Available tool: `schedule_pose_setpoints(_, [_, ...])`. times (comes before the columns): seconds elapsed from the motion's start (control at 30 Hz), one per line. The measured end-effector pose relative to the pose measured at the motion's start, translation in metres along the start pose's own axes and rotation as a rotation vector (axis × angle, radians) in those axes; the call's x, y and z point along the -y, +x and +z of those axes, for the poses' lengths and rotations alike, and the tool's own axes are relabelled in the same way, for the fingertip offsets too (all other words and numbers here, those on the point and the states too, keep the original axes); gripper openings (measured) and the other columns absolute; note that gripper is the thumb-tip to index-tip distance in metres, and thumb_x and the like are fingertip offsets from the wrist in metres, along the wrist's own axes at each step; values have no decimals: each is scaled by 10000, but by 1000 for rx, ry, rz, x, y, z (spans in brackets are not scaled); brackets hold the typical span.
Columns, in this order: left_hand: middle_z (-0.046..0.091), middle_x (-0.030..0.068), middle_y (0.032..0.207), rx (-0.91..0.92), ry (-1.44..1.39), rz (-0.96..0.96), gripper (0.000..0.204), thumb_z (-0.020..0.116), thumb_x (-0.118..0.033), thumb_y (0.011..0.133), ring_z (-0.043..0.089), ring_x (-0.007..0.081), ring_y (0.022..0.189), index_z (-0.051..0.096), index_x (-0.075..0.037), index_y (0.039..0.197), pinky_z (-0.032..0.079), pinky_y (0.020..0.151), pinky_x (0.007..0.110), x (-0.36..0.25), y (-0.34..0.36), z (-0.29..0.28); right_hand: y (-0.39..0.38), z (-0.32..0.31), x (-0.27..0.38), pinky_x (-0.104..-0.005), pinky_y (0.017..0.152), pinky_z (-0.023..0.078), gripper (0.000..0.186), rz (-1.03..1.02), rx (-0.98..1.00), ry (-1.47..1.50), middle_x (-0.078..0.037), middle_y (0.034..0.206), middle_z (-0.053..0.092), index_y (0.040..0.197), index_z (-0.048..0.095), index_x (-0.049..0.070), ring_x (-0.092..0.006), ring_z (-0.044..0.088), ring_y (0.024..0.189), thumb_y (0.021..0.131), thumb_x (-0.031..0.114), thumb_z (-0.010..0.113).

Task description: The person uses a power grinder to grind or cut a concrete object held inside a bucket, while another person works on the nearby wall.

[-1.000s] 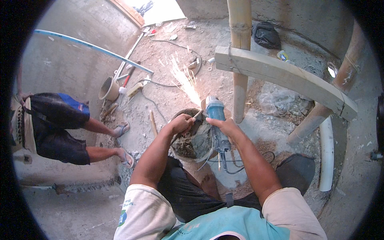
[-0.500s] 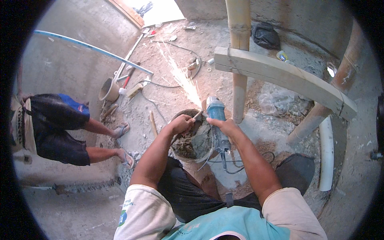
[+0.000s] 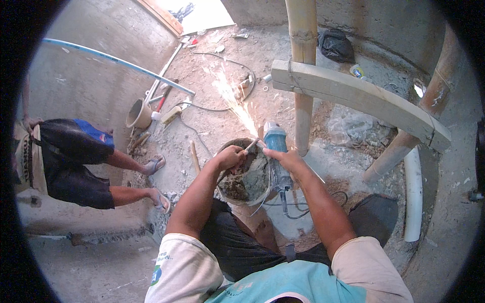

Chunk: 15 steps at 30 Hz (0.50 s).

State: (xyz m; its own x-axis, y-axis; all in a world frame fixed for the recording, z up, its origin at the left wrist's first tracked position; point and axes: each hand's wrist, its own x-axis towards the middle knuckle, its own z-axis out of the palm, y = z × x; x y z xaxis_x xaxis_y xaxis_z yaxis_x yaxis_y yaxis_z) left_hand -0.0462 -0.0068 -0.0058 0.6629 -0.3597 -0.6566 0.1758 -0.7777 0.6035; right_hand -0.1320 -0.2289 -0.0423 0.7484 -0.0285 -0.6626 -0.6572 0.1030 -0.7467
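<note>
Bright sparks (image 3: 237, 106) spray forward and leftward from where a teal angle grinder (image 3: 275, 139) meets a short rod-like piece (image 3: 250, 145). My left hand (image 3: 232, 157) is closed on that piece, just left of the grinder head. My right hand (image 3: 283, 157) grips the grinder's body, its cord trailing down from the back end. Beneath both hands stands a round bucket (image 3: 268, 192) holding grey, lumpy mortar (image 3: 237, 187). The exact contact at the disc is hard to make out in the glare.
A co-worker in dark shorts (image 3: 76, 156) stands at left. Bamboo posts (image 3: 303, 121) with a pale plank (image 3: 353, 91) tied across rise at right, beside a white pipe (image 3: 412, 202). A blue-white pipe (image 3: 116, 61), small pail (image 3: 136, 113), cables and rubble (image 3: 212, 70) lie farther off.
The spray of sparks changes shape. My hands and the grinder stay in nearly the same place, with only slight shifts.
</note>
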Motion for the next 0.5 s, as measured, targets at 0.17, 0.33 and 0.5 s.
schedule_pose_setpoints(0.17, [545,26,667,-94,-165,22,310,523,-299,979,532,138,576,584,-17,865,465,538,301,6,-2,-17,11,-4,-2,-365,926,452,896,-16,-35,57,-258,1159,610,1124,602,-140,-313,610,1074,584,541,821])
schedule_pose_setpoints(0.33, [608,54,781,-327,-131,289,261,506,-268,986,585,144,694,563,-14,974,496,661,294,-9,-24,-50,14,-1,0,-366,920,458,903,-46,-1,14,-259,1163,611,1117,605,-143,-304,613,1078,591,563,803])
schedule_pose_setpoints(0.5, [648,81,902,-454,-382,357,277,506,-266,987,647,172,873,558,-2,1051,531,795,319,-24,-52,-58,-1,-6,13,-358,866,482,812,-101,-8,-39,-231,1105,642,1096,647,-79,-276,638,1015,614,558,794])
